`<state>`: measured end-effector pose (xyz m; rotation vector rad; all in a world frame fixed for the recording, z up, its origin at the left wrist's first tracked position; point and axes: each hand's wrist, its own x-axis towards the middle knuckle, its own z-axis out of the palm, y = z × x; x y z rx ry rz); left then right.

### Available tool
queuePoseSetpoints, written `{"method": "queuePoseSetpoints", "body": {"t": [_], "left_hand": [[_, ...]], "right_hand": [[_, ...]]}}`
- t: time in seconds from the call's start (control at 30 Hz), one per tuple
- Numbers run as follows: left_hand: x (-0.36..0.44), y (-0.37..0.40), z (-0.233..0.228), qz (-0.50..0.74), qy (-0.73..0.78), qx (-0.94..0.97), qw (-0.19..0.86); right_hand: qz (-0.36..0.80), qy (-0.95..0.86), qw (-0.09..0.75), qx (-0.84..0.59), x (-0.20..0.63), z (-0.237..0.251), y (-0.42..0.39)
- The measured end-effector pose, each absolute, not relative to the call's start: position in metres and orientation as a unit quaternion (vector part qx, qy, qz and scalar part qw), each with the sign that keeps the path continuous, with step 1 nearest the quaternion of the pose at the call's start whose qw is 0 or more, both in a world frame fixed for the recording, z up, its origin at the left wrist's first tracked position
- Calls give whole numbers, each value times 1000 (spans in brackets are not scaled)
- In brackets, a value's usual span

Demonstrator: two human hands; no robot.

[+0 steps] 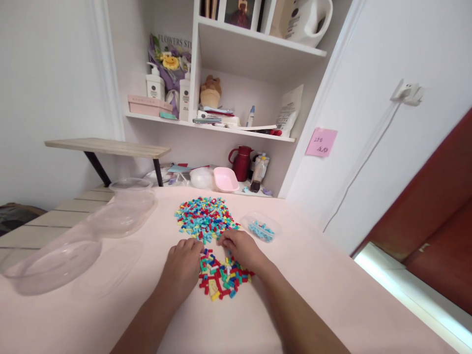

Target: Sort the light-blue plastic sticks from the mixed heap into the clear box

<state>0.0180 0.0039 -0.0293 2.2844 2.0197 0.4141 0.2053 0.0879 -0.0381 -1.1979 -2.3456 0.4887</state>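
Small coloured plastic building bricks form a large mixed pile [204, 216] and a smaller, looser pile [221, 280] nearer me. My left hand [184, 260] rests at the left edge between the two piles, its fingers curled together and the tips partly hidden. On the other side, my right hand [241, 248] reaches in over the bricks with thumb and fingers drawn together; whatever they hold is too small to make out. To the right of the large pile, a clear plastic tub [262, 228] contains light blue bricks.
Clear plastic containers [121, 211] and a transparent lid [106, 270] lie at the left of the pink tabletop [313, 295]. At the back stand a pink tray [225, 180], a red jug [241, 163] and a bottle of dark liquid [258, 174]. Shelves rise behind.
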Motion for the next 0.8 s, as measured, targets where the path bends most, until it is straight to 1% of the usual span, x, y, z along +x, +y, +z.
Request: {"method": "queuePoseSetpoints", "body": {"t": [0.1, 0.23, 0.33, 0.5, 0.8], "left_hand": [[18, 4, -30, 138, 656, 741, 33], [17, 6, -32, 144, 652, 744, 26], [17, 7, -34, 150, 650, 745, 25], [17, 6, -34, 151, 649, 745, 29], [17, 5, -35, 145, 653, 742, 30]], "right_hand": [[184, -857, 226, -425, 208, -34, 85], [215, -877, 216, -373, 222, -24, 81], [223, -863, 216, -400, 235, -21, 82], [186, -869, 191, -417, 236, -28, 88], [133, -873, 199, -424, 220, -33, 90]]}}
